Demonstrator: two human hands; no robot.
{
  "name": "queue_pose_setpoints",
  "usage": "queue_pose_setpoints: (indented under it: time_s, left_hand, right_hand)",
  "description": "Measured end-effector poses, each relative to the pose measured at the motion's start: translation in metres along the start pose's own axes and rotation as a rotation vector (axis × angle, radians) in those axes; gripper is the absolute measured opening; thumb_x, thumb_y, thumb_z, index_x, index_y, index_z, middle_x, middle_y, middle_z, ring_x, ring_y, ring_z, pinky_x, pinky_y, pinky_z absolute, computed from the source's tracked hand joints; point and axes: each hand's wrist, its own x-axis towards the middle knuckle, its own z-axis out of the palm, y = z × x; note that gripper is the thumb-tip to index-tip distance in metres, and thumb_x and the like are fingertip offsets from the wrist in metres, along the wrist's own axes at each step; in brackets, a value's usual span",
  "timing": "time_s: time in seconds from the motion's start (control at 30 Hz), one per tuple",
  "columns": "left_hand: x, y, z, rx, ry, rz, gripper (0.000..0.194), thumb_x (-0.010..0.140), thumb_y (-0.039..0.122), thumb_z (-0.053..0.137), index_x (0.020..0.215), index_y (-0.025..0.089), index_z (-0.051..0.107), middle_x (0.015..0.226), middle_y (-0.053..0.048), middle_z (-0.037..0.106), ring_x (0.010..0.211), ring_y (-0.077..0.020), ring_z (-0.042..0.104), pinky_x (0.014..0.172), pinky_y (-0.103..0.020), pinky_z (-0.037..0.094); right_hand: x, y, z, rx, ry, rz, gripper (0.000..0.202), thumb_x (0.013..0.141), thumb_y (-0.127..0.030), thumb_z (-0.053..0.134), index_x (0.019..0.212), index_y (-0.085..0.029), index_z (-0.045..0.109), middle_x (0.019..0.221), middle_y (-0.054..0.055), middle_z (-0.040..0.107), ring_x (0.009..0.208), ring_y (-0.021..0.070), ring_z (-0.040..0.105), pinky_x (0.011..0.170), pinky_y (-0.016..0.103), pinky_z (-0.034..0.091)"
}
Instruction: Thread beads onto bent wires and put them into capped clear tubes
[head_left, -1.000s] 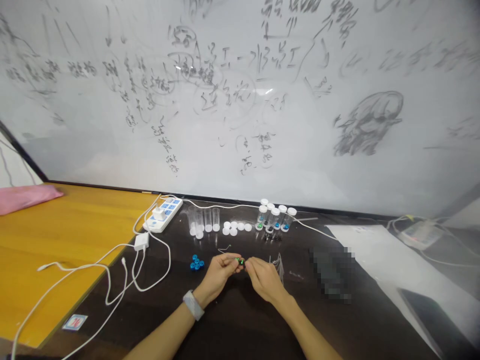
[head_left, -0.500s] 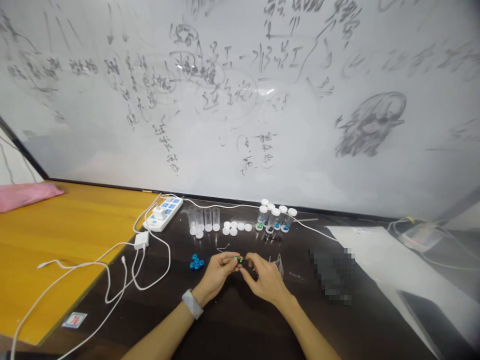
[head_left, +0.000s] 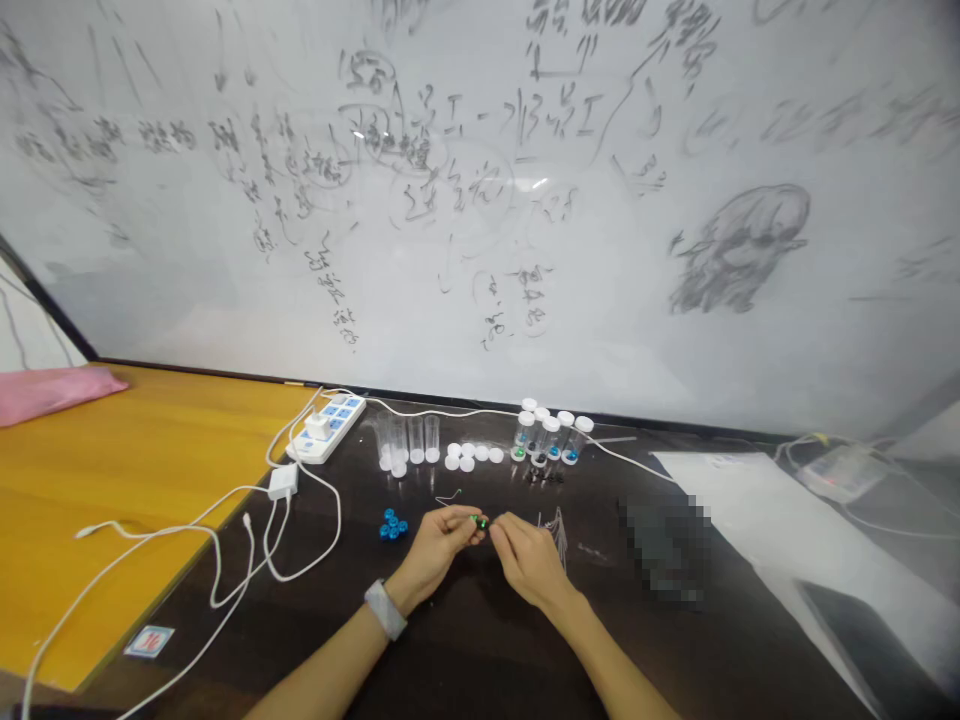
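My left hand (head_left: 439, 543) pinches a small shiny green and dark part (head_left: 480, 522) between thumb and fingers. Close to that part on its right, my right hand (head_left: 529, 555) has its fingertips pressed together. Whatever those fingertips hold, if anything, is too small to make out. A thin bent wire (head_left: 448, 498) shows just beyond my left fingers; whether it touches them I cannot tell. Left of my left hand lie several small blue round parts (head_left: 393, 526) in a cluster. Several thin metal wires (head_left: 559, 535) lie beside my right hand, partly hidden by it.
Behind my hands stand clear tubes (head_left: 416, 440), white caps (head_left: 467, 452) and capped vials (head_left: 551, 440) holding coloured parts. Small black parts (head_left: 546, 477) lie before the vials. A power strip (head_left: 328, 430) and white cables (head_left: 217, 560) are left; a paper sheet (head_left: 720, 490) is right.
My right hand's fingers have drawn together, closer to the green part. The left hand stays nearly in place. The green speck at the bent wire's end no longer shows.
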Motion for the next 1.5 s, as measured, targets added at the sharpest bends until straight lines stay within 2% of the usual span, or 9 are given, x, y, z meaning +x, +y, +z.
queue_pose_setpoints:
  time_s: [0.17, 0.33, 0.5, 0.67, 0.83, 1.0, 1.17, 1.3, 1.5]
  left_hand:
    - [-0.0008, -0.0001, 0.0004, -0.009, 0.013, -0.023, 0.035, 0.069, 0.036, 0.088, 0.093, 0.012, 0.077, 0.081, -0.007, 0.075, 0.071, -0.0146, 0.065, 0.073, -0.027, 0.050]
    - [-0.0005, -0.0014, -0.0008, 0.010, 0.001, -0.008, 0.034, 0.071, 0.035, 0.087, 0.094, 0.012, 0.078, 0.081, -0.008, 0.074, 0.072, -0.0142, 0.065, 0.074, -0.027, 0.050]
    - [-0.0001, -0.0015, -0.0011, -0.014, 0.013, -0.023, 0.035, 0.069, 0.035, 0.088, 0.093, 0.012, 0.077, 0.083, -0.008, 0.075, 0.074, -0.0148, 0.066, 0.075, -0.027, 0.051]
    - [0.0004, -0.0043, -0.0040, 0.022, -0.014, -0.021, 0.035, 0.073, 0.035, 0.085, 0.097, 0.012, 0.077, 0.086, -0.009, 0.075, 0.073, -0.0140, 0.064, 0.075, -0.026, 0.050]
    - [0.0012, -0.0053, -0.0058, 0.046, -0.039, -0.018, 0.033, 0.075, 0.036, 0.084, 0.098, 0.012, 0.077, 0.088, -0.010, 0.075, 0.072, -0.0139, 0.063, 0.072, -0.026, 0.049]
    - [0.0014, -0.0048, -0.0058, 0.107, -0.035, 0.001, 0.033, 0.076, 0.037, 0.082, 0.098, 0.013, 0.078, 0.093, -0.011, 0.075, 0.075, -0.0146, 0.063, 0.069, -0.024, 0.048]
    - [0.0013, -0.0045, -0.0063, 0.102, -0.023, 0.003, 0.033, 0.074, 0.038, 0.083, 0.096, 0.014, 0.079, 0.088, -0.010, 0.075, 0.070, -0.0132, 0.061, 0.069, -0.024, 0.047]
    - [0.0018, -0.0049, -0.0067, 0.127, -0.033, 0.013, 0.033, 0.076, 0.039, 0.082, 0.098, 0.014, 0.079, 0.099, -0.012, 0.075, 0.076, -0.0151, 0.063, 0.072, -0.026, 0.048]
    - [0.0020, -0.0048, -0.0071, 0.128, -0.042, 0.008, 0.032, 0.076, 0.037, 0.082, 0.098, 0.014, 0.079, 0.091, -0.011, 0.076, 0.072, -0.0142, 0.061, 0.071, -0.025, 0.047]
  right_hand:
    - [0.0004, -0.0010, -0.0010, -0.010, 0.026, -0.020, 0.018, 0.097, -0.033, 0.053, 0.107, -0.019, 0.055, 0.084, 0.003, 0.063, 0.074, 0.0175, 0.064, 0.065, 0.026, 0.042]
    - [0.0004, -0.0001, -0.0002, -0.036, -0.016, -0.016, 0.027, 0.105, -0.026, 0.035, 0.088, -0.021, 0.056, 0.080, 0.003, 0.063, 0.071, 0.0166, 0.063, 0.065, 0.027, 0.041]
    - [0.0003, -0.0001, -0.0027, -0.037, -0.020, -0.023, 0.018, 0.098, -0.033, 0.051, 0.109, -0.019, 0.055, 0.089, 0.004, 0.065, 0.077, 0.0188, 0.065, 0.066, 0.027, 0.042]
    - [0.0008, 0.0009, -0.0029, -0.044, -0.052, -0.020, 0.025, 0.104, -0.028, 0.037, 0.090, -0.021, 0.056, 0.079, 0.003, 0.063, 0.070, 0.0170, 0.063, 0.065, 0.027, 0.041]
    - [0.0005, 0.0024, -0.0037, -0.020, -0.026, -0.045, 0.019, 0.099, -0.033, 0.050, 0.111, -0.020, 0.055, 0.089, 0.004, 0.066, 0.077, 0.0188, 0.065, 0.067, 0.028, 0.043]
    - [0.0006, 0.0027, -0.0044, -0.033, -0.044, -0.041, 0.022, 0.103, -0.029, 0.040, 0.092, -0.021, 0.058, 0.080, 0.003, 0.064, 0.073, 0.0175, 0.064, 0.066, 0.027, 0.042]
    - [0.0005, 0.0016, -0.0054, -0.013, -0.023, -0.047, 0.019, 0.099, -0.032, 0.051, 0.111, -0.019, 0.056, 0.089, 0.004, 0.067, 0.076, 0.0186, 0.066, 0.067, 0.027, 0.044]
    - [0.0011, 0.0007, -0.0061, -0.019, -0.042, -0.050, 0.022, 0.103, -0.027, 0.039, 0.099, -0.021, 0.060, 0.085, 0.004, 0.067, 0.077, 0.0177, 0.066, 0.067, 0.026, 0.044]
    - [-0.0002, 0.0005, -0.0043, 0.002, -0.007, -0.040, 0.017, 0.099, -0.031, 0.050, 0.106, -0.020, 0.060, 0.084, 0.003, 0.066, 0.074, 0.0173, 0.065, 0.067, 0.026, 0.044]
